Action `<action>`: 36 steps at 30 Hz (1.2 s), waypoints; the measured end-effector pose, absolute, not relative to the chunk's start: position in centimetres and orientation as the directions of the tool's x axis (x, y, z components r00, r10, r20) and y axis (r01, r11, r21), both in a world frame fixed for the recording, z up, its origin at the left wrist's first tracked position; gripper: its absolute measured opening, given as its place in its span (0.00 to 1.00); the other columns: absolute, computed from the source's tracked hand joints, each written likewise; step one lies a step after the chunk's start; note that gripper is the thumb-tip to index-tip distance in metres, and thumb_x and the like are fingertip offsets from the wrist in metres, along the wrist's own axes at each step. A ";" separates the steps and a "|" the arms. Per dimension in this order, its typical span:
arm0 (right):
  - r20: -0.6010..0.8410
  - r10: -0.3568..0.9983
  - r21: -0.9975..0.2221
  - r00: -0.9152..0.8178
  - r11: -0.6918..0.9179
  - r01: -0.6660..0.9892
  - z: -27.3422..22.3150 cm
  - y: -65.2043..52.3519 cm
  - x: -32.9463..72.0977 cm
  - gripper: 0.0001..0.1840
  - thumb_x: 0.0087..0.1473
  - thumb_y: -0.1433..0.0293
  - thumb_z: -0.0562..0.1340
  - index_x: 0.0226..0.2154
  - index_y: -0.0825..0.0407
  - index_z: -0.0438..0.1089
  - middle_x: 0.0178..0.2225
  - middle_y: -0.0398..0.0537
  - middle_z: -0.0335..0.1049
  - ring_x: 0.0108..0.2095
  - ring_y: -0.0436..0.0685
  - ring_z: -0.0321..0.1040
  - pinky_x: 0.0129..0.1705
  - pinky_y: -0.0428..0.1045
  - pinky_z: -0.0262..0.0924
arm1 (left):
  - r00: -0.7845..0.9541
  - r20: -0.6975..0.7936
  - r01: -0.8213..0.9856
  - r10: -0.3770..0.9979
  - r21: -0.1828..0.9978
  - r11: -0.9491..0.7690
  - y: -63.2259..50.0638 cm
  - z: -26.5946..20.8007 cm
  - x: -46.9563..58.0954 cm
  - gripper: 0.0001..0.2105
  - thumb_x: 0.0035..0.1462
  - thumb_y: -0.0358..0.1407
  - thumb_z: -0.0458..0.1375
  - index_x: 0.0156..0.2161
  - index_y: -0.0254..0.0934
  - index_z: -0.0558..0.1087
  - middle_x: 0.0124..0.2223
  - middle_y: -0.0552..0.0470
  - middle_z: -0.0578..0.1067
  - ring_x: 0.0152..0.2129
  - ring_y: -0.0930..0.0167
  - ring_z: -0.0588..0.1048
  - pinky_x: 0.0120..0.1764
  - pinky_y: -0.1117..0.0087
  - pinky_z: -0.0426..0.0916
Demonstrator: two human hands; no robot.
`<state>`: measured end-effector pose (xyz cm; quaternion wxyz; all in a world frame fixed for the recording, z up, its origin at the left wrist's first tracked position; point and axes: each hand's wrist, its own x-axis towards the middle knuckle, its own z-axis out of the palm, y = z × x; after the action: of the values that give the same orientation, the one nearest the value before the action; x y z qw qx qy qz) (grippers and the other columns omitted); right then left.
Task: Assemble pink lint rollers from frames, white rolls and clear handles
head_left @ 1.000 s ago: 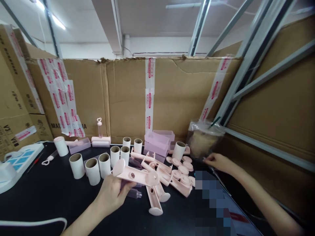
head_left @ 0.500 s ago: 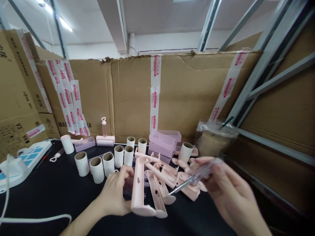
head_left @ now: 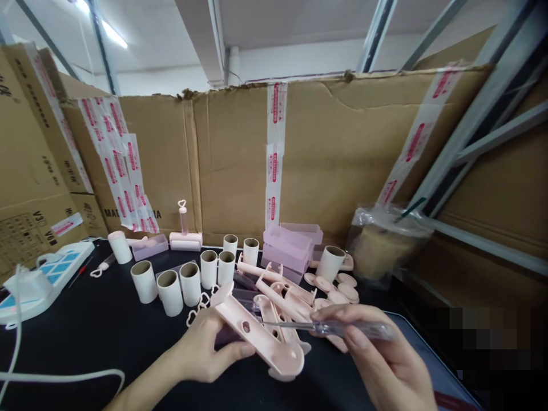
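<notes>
My left hand (head_left: 209, 345) grips a pale pink plastic lint roller holder (head_left: 261, 337) by its left side. The trough faces up, with a hole in its floor and rounded flanges at both ends. A screwdriver (head_left: 329, 327) with a clear handle is pinched in my right hand (head_left: 381, 354). Its thin metal shaft points left, its tip near the holder; whether they touch I cannot tell. Behind lie several more pink holders (head_left: 282, 299), loosely piled. Pink round caps (head_left: 336, 290) lie to the right of them.
White paper rolls (head_left: 170, 294) stand on the black table (head_left: 85, 348). Purple trays (head_left: 286, 251) are stacked at the back. A finished-looking pink roller (head_left: 185, 240) stands by the cardboard wall (head_left: 226, 154). A power strip (head_left: 47, 279) is at left, a plastic-wrapped bundle (head_left: 381, 245) at right.
The holder in my left hand has turned from upright to slanted, its trough now facing up. My right hand brought the screwdriver left and levelled it. The view shifted slightly.
</notes>
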<state>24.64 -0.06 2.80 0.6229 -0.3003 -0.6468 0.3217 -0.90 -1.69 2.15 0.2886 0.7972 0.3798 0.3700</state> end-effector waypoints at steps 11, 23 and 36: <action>0.619 0.767 -0.779 -0.167 0.627 -0.011 3.0 -0.5 24.2 0.03 0.55 0.66 0.60 0.34 0.45 0.70 0.31 0.47 0.74 0.34 0.56 0.72 0.37 0.48 0.70 | 0.505 0.408 0.303 0.760 0.741 -0.599 -2.0 0.9 -0.8 0.14 0.55 0.42 0.51 0.39 0.32 0.68 0.33 0.46 0.73 0.30 0.66 0.73 0.33 0.70 0.70; 0.380 0.917 -0.920 -0.121 0.361 -0.150 2.4 0.1 23.4 0.06 0.50 0.63 0.64 0.30 0.48 0.72 0.30 0.44 0.70 0.27 0.53 0.71 0.31 0.46 0.68 | 0.489 0.381 0.382 0.785 0.716 -0.585 -1.9 0.5 -0.4 0.14 0.54 0.45 0.52 0.30 0.34 0.66 0.27 0.50 0.67 0.21 0.72 0.66 0.23 0.74 0.62; 0.356 0.931 -0.920 -0.085 0.333 -0.204 1.8 0.2 23.3 0.07 0.49 0.62 0.64 0.29 0.48 0.71 0.29 0.45 0.70 0.25 0.54 0.71 0.30 0.49 0.69 | 0.479 0.352 0.314 0.804 0.787 -0.531 -2.1 0.4 -0.4 0.15 0.54 0.46 0.52 0.31 0.34 0.69 0.27 0.49 0.69 0.25 0.69 0.70 0.26 0.74 0.67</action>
<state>23.30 0.21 1.80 0.5938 -0.3239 -0.5604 0.4779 -0.37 -2.06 0.40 0.3322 0.7931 0.3524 0.3693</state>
